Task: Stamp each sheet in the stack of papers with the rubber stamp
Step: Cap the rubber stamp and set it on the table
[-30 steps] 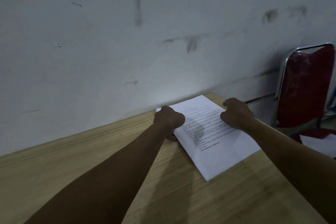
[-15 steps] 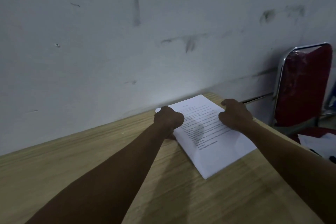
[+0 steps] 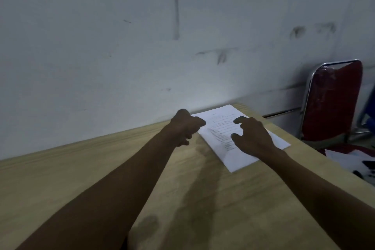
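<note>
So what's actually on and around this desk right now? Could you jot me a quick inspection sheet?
Surface: wooden table set against a scuffed pale wall.
Job's things: stack of papers, printed top sheet, near the far right corner; no rubber stamp seen.
Clutter: nothing seen on the table.
Hands: left hand curled at the stack's left edge, unclear whether it holds anything; right hand over the sheet, fingers loosely bent.
Cables: nothing seen.
Surroundings: red chair with metal frame on the right, white sheets on its seat.
</note>
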### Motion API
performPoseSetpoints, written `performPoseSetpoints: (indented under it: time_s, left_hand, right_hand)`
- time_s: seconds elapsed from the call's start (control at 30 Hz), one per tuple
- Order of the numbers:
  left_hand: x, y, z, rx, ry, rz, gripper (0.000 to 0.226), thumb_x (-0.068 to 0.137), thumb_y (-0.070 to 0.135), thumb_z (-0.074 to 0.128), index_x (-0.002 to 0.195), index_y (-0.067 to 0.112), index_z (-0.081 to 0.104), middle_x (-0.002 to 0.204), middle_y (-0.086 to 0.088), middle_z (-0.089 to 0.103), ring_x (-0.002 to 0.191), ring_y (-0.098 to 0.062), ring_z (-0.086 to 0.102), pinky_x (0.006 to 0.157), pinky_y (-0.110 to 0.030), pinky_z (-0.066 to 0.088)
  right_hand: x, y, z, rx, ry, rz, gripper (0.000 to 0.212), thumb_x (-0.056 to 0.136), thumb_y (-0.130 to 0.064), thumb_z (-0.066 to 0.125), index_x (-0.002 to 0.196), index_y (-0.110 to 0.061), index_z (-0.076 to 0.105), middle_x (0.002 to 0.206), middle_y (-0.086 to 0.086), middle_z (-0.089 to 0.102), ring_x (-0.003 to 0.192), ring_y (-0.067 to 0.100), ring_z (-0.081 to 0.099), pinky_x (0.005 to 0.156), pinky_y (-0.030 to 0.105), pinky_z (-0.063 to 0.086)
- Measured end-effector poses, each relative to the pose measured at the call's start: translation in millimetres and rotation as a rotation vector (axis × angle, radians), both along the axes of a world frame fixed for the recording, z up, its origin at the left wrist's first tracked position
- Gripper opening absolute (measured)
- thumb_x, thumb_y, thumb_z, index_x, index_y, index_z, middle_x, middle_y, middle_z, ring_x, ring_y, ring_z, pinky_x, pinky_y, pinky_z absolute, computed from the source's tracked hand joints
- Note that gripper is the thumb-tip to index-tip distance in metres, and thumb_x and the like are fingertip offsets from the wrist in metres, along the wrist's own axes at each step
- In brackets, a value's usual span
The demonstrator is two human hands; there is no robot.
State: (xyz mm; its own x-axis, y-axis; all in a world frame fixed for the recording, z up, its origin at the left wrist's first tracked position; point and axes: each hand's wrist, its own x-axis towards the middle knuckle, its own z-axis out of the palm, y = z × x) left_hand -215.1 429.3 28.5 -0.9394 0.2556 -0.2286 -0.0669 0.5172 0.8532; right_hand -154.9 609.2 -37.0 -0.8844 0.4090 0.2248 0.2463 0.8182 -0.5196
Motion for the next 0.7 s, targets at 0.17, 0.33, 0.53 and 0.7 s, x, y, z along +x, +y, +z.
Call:
performPoseSetpoints:
  time_s: [0.17,0.33,0.53,0.7]
  left_hand:
    - [46,-55,32,0.066,0.050,-0.043,0.040,0.087,0.022,0.068,0.117,-0.001,0.053,0.101,-0.013,0.058,0.079,-0.023,0.063,0.061,-0.030,0.051]
    - [89,-131,47,0.099,0.158,-0.041,0.020,0.088,0.022,0.069,0.100,0.007,0.060,0.102,-0.015,0.064,0.083,-0.024,0.066,0.068,-0.034,0.053]
    - [127,-216,33,0.114,0.192,0.126,0.025,0.088,0.014,0.067,0.110,0.004,0.062,0.101,-0.016,0.068,0.083,-0.024,0.069,0.069,-0.034,0.055]
    - [148,-266,1,0.094,0.112,0.207,0.024,0.088,0.008,0.065,0.112,0.003,0.062,0.099,-0.017,0.069,0.081,-0.025,0.069,0.068,-0.035,0.055]
  right_hand:
    - [45,-62,16,-0.033,0.029,0.133,0.043,0.084,-0.026,0.067,0.126,-0.023,0.059,0.125,0.000,0.060,0.115,0.017,0.054,0.092,0.033,0.044]
    - [85,-130,25,-0.085,0.017,0.348,0.038,0.081,-0.025,0.073,0.119,-0.024,0.065,0.115,-0.003,0.063,0.107,0.013,0.058,0.089,0.032,0.050]
    - [116,-204,19,-0.104,-0.059,0.588,0.066,0.072,-0.031,0.080,0.132,-0.030,0.054,0.122,-0.002,0.059,0.105,0.009,0.054,0.084,0.026,0.048]
    - [123,-236,8,-0.147,-0.220,0.667,0.099,0.058,-0.026,0.091,0.144,-0.025,0.042,0.136,-0.002,0.051,0.120,0.015,0.049,0.085,0.026,0.041]
